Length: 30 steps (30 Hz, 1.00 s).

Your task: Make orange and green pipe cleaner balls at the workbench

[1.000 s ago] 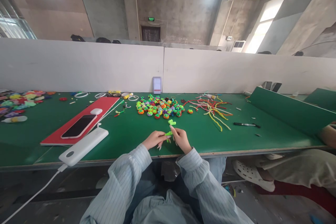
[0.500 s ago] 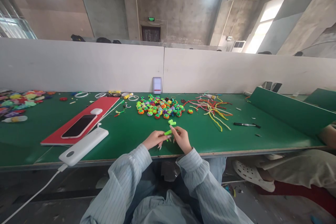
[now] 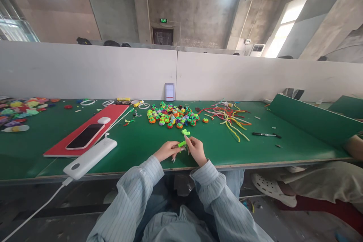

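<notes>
My left hand [image 3: 167,151] is closed on a short, bright green fuzzy piece, apparently coiled pipe cleaner [image 3: 182,144], near the table's front edge. Across from it, my right hand [image 3: 197,151] pinches at the other end of the same piece, its fingertips partly hiding it. Just beyond the fingers lie more bright green pieces [image 3: 185,132] of the same sort. Farther back spreads a pile of small round fuzzy ornaments [image 3: 171,115] in orange, green, purple and red, many with green tops.
Loose pipe cleaners [image 3: 232,119] lie right of the pile, with a black pen [image 3: 266,135] nearby. On the left are a red folder [image 3: 113,115], a phone [image 3: 86,136] and a white power bank [image 3: 90,157] with a cable. Another phone [image 3: 169,92] leans on the white partition [image 3: 113,72].
The green piece between my fingers has turned slightly and shows more plainly. Both hands have shifted only a little, and the things on the table stay where they were.
</notes>
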Each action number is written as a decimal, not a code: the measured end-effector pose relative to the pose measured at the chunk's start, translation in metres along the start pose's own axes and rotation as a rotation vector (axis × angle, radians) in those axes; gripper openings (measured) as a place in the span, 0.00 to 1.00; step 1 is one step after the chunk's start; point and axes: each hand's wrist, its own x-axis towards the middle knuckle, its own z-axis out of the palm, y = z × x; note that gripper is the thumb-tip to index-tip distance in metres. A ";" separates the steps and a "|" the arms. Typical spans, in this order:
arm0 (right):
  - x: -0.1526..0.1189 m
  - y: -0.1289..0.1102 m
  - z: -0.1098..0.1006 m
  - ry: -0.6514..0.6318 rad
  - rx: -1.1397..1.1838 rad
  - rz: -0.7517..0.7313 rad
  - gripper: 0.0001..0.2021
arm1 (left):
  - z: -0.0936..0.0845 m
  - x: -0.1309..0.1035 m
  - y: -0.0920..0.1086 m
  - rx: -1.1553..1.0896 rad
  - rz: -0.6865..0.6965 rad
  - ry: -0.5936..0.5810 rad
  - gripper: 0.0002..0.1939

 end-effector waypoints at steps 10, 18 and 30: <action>0.001 0.003 -0.001 -0.001 -0.035 -0.029 0.25 | -0.001 0.000 -0.004 -0.012 -0.015 -0.026 0.20; 0.000 0.002 0.000 -0.061 0.044 0.007 0.23 | -0.001 0.000 -0.003 -0.059 -0.031 -0.034 0.22; 0.002 0.002 0.000 -0.078 0.148 0.000 0.18 | 0.000 -0.001 -0.002 0.001 -0.030 0.014 0.21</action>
